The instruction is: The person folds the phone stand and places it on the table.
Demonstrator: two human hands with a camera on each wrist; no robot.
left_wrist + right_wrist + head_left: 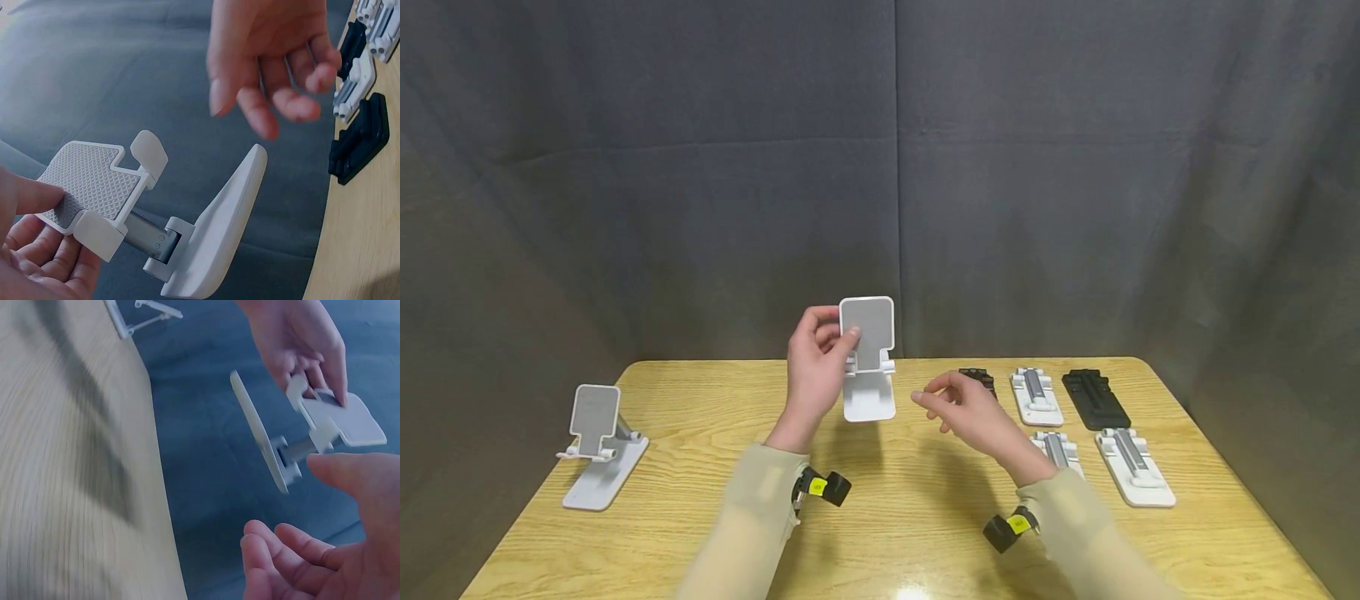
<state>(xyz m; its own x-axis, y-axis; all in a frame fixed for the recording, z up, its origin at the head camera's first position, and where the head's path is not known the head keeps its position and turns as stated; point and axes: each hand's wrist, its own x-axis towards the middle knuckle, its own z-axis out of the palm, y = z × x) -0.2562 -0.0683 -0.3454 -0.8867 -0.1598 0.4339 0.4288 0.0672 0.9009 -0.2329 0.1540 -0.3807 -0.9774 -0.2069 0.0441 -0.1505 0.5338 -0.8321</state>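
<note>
While my left hand [815,367] grips the unfolded white phone stand [867,360] above the table [700,467] at frame centre, my right hand [966,408] hovers loose-fingered and empty beside it. One opened stand [598,446] sits at left; five folded stands [1097,425] wait at right. No containers appear.

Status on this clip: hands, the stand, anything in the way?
Left hand grips white stand by its plate, unfolded, held above the table. Right hand open, empty, just beside it. Nothing between them; folded stands lie to the right.
</note>
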